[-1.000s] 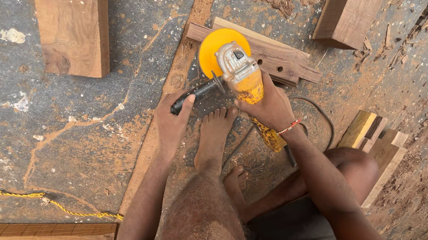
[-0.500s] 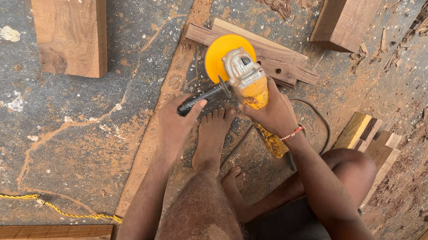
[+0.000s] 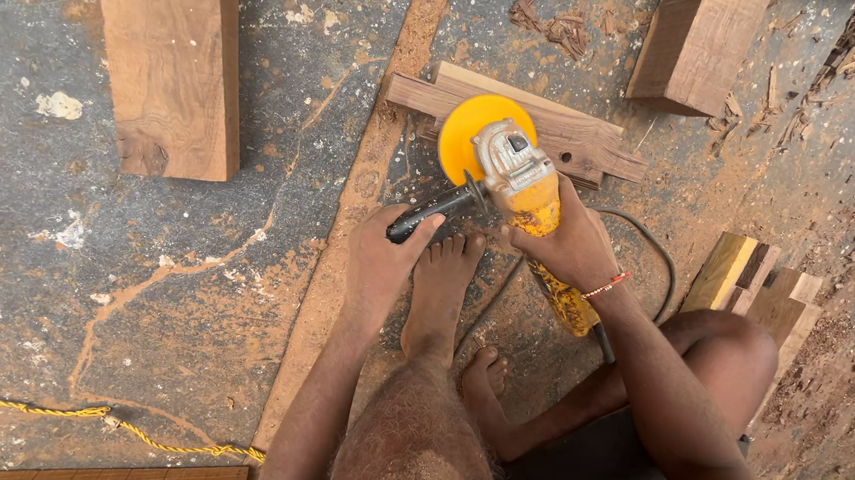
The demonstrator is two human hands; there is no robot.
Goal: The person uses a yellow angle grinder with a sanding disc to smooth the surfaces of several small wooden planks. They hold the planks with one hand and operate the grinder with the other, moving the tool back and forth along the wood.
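Setting: rough grey concrete floor, streaked with reddish sawdust, seen from above.

Tool: yellow angle grinder at upper centre of the frame, yellow disc guard turned toward the workpiece, black side handle jutting lower left.

Workpiece: notched wooden piece flat on the floor at upper centre, just under and beyond the guard; contact with the disc not clear from this angle.

Left hand: centre of the frame, fingers curled around the black side handle.

Right hand: just right of centre, fingers wrapped tight around the grinder body, red bracelet at the wrist.

Feet: bare foot planted between the two hands, a second set of toes lower down, close to the tool.

Cord: black cable looping from the grinder's tail toward the right.

Surroundings: thick timber block at upper left, another block at upper right, stacked offcuts at right, yellow rope at lower left.

Step in hand: judged as grinding or shaping the notched piece, tool steadied with both hands.

Next move: calls for a firm two-handed hold, steady pressure along the wood, toes and cable kept off the disc.
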